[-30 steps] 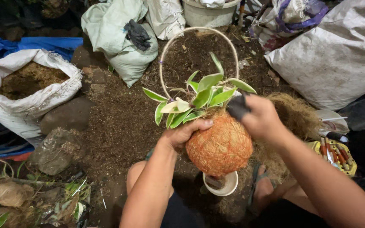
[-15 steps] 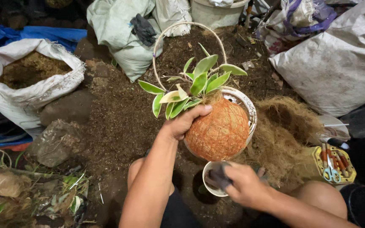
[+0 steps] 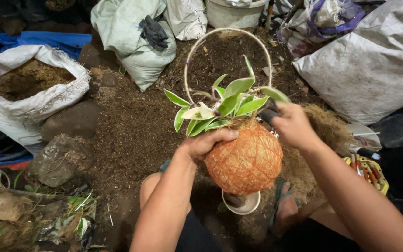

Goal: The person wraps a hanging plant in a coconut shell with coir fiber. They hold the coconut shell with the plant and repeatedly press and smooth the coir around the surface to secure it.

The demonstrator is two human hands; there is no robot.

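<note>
Since half a second ago, the right hand [image 3: 294, 125] has been brought up from the small white cup [image 3: 241, 203] below the fibre ball [image 3: 245, 158] and is now being held at the ball's upper right, beside the plant. Its fingers are being kept closed around a small dark object [image 3: 267, 112], whose kind cannot be told. The ball, wrapped in orange twine, is being supported in the air above the cup by the left hand [image 3: 200, 144], whose fingers are being curled over its top left, seemingly so that it is steadied while its top is being worked. The variegated leaves [image 3: 229, 105] are being left free above the ball, and a thin hoop handle [image 3: 228, 56] is rising behind them. Left of the ball, an open white sack of soil [image 3: 29, 93] is sitting on the earthy ground [image 3: 131, 130]; right of the ball, loose coconut fibre [image 3: 325, 123] is lying.
</note>
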